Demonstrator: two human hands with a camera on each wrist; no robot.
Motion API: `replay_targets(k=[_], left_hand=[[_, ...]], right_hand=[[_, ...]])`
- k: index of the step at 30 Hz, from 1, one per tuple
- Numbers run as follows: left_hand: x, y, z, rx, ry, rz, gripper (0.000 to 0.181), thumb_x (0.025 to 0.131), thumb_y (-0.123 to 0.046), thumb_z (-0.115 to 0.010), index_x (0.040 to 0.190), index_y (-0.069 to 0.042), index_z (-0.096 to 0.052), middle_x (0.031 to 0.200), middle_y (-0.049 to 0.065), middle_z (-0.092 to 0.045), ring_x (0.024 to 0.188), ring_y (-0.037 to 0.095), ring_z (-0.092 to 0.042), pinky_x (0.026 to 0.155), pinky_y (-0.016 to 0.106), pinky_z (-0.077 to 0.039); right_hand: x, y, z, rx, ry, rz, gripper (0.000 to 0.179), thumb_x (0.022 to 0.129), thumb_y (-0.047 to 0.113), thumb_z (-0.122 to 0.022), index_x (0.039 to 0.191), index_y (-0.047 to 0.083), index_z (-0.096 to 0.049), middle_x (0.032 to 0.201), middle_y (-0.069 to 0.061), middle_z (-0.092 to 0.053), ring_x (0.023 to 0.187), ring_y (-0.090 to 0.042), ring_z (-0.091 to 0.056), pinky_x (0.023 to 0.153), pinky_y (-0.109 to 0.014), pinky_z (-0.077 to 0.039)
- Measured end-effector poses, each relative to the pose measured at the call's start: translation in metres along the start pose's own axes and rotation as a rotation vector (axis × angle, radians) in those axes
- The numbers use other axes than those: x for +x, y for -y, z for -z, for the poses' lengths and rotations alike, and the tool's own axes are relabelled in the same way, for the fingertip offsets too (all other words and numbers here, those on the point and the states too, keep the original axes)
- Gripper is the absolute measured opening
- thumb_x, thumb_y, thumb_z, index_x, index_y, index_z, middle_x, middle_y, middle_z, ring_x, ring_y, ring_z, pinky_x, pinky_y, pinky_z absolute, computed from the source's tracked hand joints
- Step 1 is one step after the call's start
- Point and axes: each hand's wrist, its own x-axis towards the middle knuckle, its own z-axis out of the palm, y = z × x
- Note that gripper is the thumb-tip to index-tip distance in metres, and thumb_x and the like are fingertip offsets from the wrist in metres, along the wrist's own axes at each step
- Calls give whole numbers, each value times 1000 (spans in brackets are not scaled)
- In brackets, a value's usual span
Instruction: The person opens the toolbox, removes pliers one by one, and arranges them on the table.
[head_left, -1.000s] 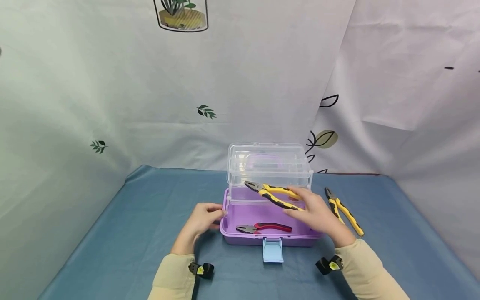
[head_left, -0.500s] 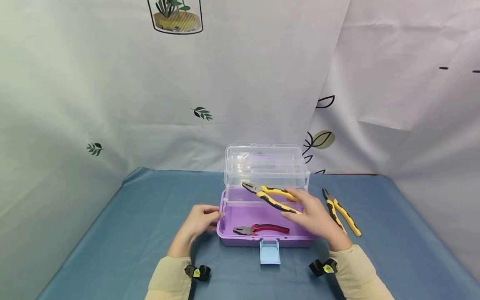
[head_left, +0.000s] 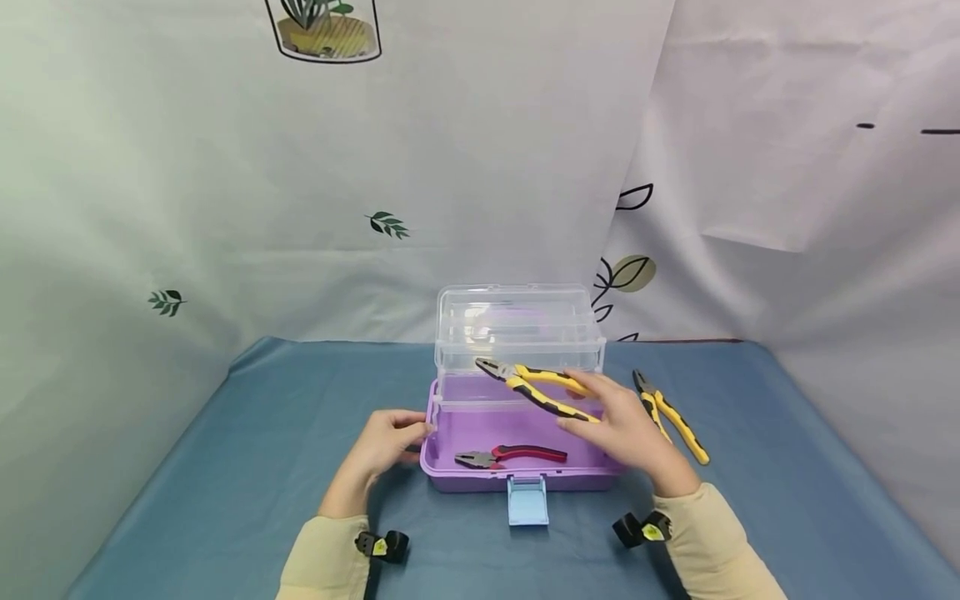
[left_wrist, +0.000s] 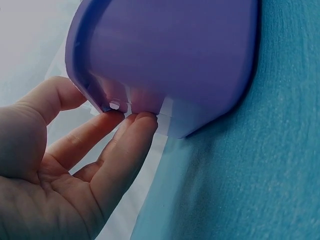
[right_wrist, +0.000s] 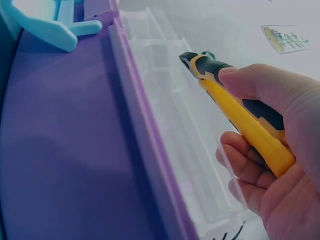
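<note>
A purple toolbox point(head_left: 480, 425) stands on the table with its clear lid point(head_left: 517, 315) raised at the back. My left hand point(head_left: 386, 442) grips the box's left end; in the left wrist view the thumb lies at the rim and the fingertips touch the wall below it. My right hand point(head_left: 626, 425) holds yellow-and-black pliers point(head_left: 536, 390) by the handles above the box, jaws toward the left and handles spread. Inside the box, near the front wall, lie red-handled pliers point(head_left: 517, 454). Another pair of yellow-and-black pliers point(head_left: 670, 415) lies on the table right of the box, partly behind my right hand.
A light-blue latch point(head_left: 528, 502) hangs down from the toolbox's front. Blue cloth point(head_left: 300, 417) covers the table. Pale patterned fabric point(head_left: 300, 167) closes off the back and sides.
The head view has shifted, so the whole scene sits farther left. Both hands keep their holds, and the held pliers stay above the box with hardly any movement.
</note>
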Motion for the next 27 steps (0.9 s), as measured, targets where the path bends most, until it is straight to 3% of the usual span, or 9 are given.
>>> replay_targets(k=[14, 20, 24, 27], left_hand=[[1, 1, 1, 8, 2, -12, 30, 83, -11, -65, 108, 5, -68, 100, 18, -70, 80, 18, -68, 63, 37, -60], [1, 1, 1, 1, 9, -10, 31, 82, -12, -64, 108, 5, -68, 100, 18, -70, 79, 17, -68, 63, 35, -60], [0, 0, 3, 5, 28, -29, 33, 82, -13, -64, 108, 6, -67, 99, 17, -70, 77, 16, -68, 62, 34, -60], [0, -1, 3, 10, 34, -36, 34, 82, -14, -64, 109, 7, -67, 100, 17, -70, 78, 16, -68, 62, 34, -60]], right_hand=[[-5, 2, 11, -16, -26, -23, 65, 79, 31, -76, 136, 13, -50, 113, -9, -66, 105, -23, -60, 83, -50, -51], [-6, 2, 20, -31, -40, -51, 66, 78, 31, -77, 136, 13, -50, 111, -8, -66, 103, -22, -57, 71, -34, -47], [-6, 0, 25, -33, -73, -56, 66, 77, 28, -78, 134, 11, -52, 107, -8, -66, 92, -22, -58, 55, -23, -41], [-6, -1, 29, -43, -94, -56, 66, 76, 26, -79, 134, 9, -52, 106, -8, -66, 86, -22, -57, 50, -21, -39]])
